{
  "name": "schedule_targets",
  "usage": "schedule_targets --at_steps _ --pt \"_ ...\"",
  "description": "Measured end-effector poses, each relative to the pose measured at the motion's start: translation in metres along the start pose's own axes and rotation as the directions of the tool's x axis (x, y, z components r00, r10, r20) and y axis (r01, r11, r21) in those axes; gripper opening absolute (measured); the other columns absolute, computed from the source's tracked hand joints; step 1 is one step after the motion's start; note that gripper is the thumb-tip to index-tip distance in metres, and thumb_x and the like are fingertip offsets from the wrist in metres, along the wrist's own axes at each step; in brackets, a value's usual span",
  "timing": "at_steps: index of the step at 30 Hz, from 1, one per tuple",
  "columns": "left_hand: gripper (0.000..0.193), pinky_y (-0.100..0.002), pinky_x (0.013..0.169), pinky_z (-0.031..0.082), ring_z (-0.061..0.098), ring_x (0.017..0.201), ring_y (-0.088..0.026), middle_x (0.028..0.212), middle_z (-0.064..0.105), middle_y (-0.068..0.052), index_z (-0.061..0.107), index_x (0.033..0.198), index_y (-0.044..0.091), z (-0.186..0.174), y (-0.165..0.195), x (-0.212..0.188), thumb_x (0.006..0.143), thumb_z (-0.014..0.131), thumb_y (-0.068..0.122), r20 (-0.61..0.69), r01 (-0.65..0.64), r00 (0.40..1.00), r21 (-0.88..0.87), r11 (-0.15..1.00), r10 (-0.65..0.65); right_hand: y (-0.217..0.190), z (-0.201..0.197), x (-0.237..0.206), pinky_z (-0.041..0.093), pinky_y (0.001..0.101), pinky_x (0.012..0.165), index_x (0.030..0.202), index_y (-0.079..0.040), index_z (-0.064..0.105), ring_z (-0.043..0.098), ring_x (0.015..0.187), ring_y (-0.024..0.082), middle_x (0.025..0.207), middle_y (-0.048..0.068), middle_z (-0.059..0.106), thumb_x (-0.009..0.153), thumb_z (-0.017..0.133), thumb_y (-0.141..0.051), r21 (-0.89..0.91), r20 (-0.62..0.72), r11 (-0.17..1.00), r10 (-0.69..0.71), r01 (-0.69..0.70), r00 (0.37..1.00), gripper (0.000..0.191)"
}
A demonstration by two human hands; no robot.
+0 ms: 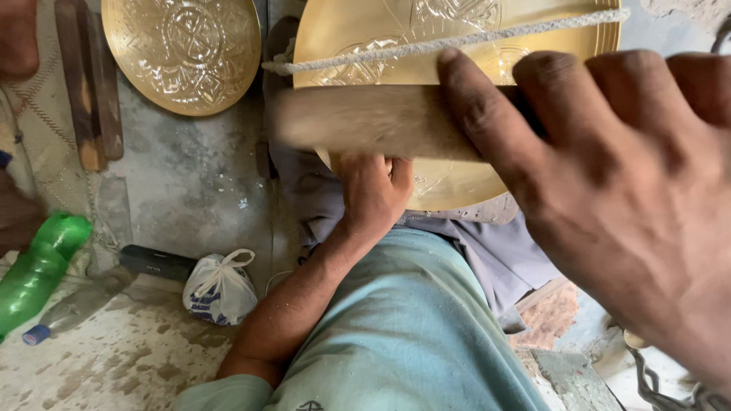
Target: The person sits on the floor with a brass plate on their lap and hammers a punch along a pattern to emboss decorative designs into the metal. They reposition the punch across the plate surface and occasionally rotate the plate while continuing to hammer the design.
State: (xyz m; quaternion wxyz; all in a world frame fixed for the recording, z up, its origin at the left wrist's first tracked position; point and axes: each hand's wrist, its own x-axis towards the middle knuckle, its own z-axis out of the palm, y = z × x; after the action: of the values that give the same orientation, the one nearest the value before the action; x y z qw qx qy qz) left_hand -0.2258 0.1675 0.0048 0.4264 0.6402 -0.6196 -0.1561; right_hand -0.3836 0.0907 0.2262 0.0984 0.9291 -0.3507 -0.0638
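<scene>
A large engraved brass plate [358,30] lies in front of me, over my lap. My left hand [375,190] rests at its near rim with the fingers curled, and what they grip is hidden. Close to the camera, my right hand [632,190] is closed around a wooden handle or mallet [373,120], which is blurred and stretches left across the plate. A twisted grey cord [449,42] runs across the plate's upper part.
A second engraved brass plate [183,49] lies on the concrete floor at upper left, beside wooden sticks [91,91]. A green plastic bottle [38,266] and a knotted white plastic bag [219,289] lie at lower left. Grey cloth [502,259] covers my lap.
</scene>
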Motion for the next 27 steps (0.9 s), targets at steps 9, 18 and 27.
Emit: schedule_targets --at_steps 9,18,27 --pt "0.013 -0.044 0.068 0.049 0.065 0.068 -0.028 0.076 0.063 -0.008 0.065 0.096 0.007 0.005 -0.015 -0.008 0.103 0.07 0.018 0.178 0.158 0.973 -0.039 0.987 -0.149 0.003 0.012 -0.005 0.051 0.0313 0.087 0.162 -0.017 0.057 0.064 0.097 0.023 0.109 0.003 0.065 0.099 0.072 -0.017 -0.082 -0.018 0.995 -0.05 0.048 0.999 0.065" --pt "0.015 -0.048 0.065 0.049 0.067 0.073 -0.034 0.076 0.066 -0.011 0.065 0.089 0.003 -0.001 -0.01 0.005 0.098 0.07 0.014 0.134 0.102 0.987 -0.067 0.993 -0.092 -0.006 0.007 0.003 0.049 0.0292 0.075 0.153 -0.019 0.061 0.06 0.082 0.021 0.094 0.002 0.062 0.089 0.073 -0.02 -0.201 0.052 0.979 -0.006 0.016 0.999 0.065" --pt "0.017 -0.045 0.077 0.054 0.07 0.088 -0.034 0.098 0.068 -0.013 0.062 0.107 0.003 0.001 -0.009 -0.001 0.099 0.071 0.014 0.086 0.096 0.993 -0.165 0.982 -0.082 -0.002 0.007 0.005 0.048 0.0316 0.079 0.16 -0.017 0.059 0.061 0.087 0.019 0.105 0.001 0.064 0.094 0.07 -0.016 0.01 0.032 0.999 0.047 -0.047 0.998 0.067"
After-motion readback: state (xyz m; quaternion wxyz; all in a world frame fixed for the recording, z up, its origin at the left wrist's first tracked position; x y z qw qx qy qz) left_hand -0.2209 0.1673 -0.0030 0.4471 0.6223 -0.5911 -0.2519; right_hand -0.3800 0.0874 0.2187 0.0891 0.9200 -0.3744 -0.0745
